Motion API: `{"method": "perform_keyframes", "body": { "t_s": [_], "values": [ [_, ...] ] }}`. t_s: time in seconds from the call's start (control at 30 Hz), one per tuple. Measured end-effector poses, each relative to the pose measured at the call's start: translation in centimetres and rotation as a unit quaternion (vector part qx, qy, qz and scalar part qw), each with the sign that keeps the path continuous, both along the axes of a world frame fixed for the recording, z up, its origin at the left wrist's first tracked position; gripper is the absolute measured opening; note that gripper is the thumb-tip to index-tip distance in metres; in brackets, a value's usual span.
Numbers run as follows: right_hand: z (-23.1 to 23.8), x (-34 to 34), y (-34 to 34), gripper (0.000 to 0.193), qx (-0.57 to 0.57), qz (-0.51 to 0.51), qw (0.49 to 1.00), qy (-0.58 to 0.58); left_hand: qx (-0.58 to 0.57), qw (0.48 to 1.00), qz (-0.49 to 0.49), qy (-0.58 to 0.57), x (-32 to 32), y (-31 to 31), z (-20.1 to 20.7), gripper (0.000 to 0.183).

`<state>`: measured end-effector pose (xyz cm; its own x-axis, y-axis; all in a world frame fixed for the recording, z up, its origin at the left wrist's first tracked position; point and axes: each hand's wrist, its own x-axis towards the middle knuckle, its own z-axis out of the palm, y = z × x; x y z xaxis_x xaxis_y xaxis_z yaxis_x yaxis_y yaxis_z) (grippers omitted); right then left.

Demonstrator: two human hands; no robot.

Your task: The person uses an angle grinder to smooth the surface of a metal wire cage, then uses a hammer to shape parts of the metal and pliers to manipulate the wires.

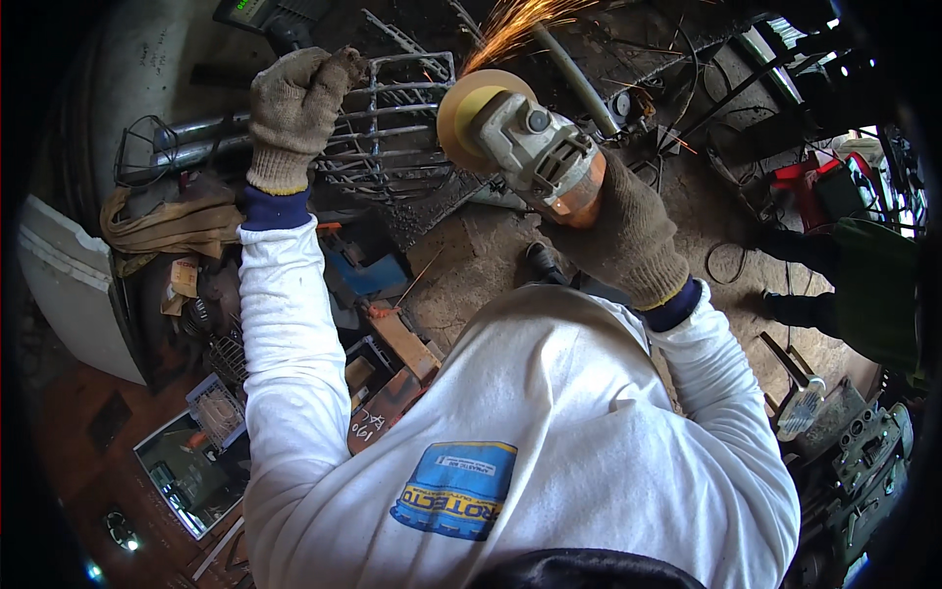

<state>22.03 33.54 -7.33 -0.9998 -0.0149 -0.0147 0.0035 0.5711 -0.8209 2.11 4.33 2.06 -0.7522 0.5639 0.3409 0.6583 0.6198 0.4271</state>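
Observation:
In a brown knitted glove, my left hand (294,118) is closed at the upper left end of a welded metal grate (375,123) made of several parallel bars. My right hand (628,236), gloved the same way, is wrapped round the rear body of an angle grinder (538,147). The grinder's yellowish disc (471,116) meets the right edge of the grate. Orange sparks (515,25) fly from there toward the far side. The exact contact spot is hidden behind the disc.
Metal pipes (201,137) lie left of the grate, above a brown cloth (172,226). Another pipe (577,79) slants beyond the grinder. Cables trail over the floor (702,221) at right. A person's dark-clothed legs (805,280) are at far right, near a red container (800,187).

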Motion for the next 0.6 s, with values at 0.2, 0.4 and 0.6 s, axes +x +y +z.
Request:
{"method": "perform_keyframes", "body": {
  "t_s": [0.2, 0.4, 0.6],
  "values": [
    [0.4, 0.1, 0.1, 0.084, 0.002, 0.012, 0.999, -0.037, 0.029, 0.999, -0.022, 0.03, 0.2, 0.6, -0.4, 0.032],
    [0.3, 0.2, -0.2, 0.071, 0.029, -0.01, 0.999, -0.015, -0.008, 0.999, -0.014, 0.04, 0.1, 0.8, -0.2, 0.027],
    [0.0, 0.5, 0.3, 0.085, 0.008, 0.009, 1.0, -0.02, -0.025, 0.998, -0.032, 0.046, 0.6, 1.6, 0.1, 0.025]
  ]
}}
